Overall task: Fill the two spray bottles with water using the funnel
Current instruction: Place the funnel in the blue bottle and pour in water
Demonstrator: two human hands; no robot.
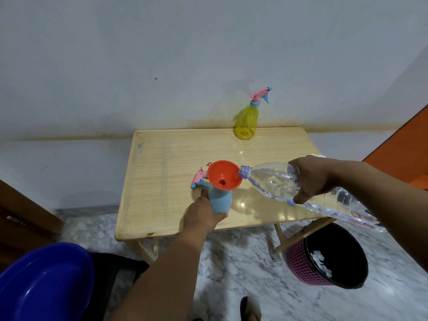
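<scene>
A light blue spray bottle (220,200) stands on the wooden table (166,163) with an orange funnel (223,174) seated in its neck. My left hand (201,216) grips the bottle's base. My right hand (310,179) holds a clear plastic water bottle (271,179) tipped sideways, its open mouth resting on the funnel's right rim. A pink and blue spray head (199,179) lies on the table just left of the funnel. The yellow spray bottle (247,121), its pink spray head on, stands at the table's far edge by the wall.
A pink basket with a black liner (328,258) sits on the marble floor to the right of the table. A dark blue basin (44,281) is at the lower left. A small blue cap (291,202) lies under my right hand.
</scene>
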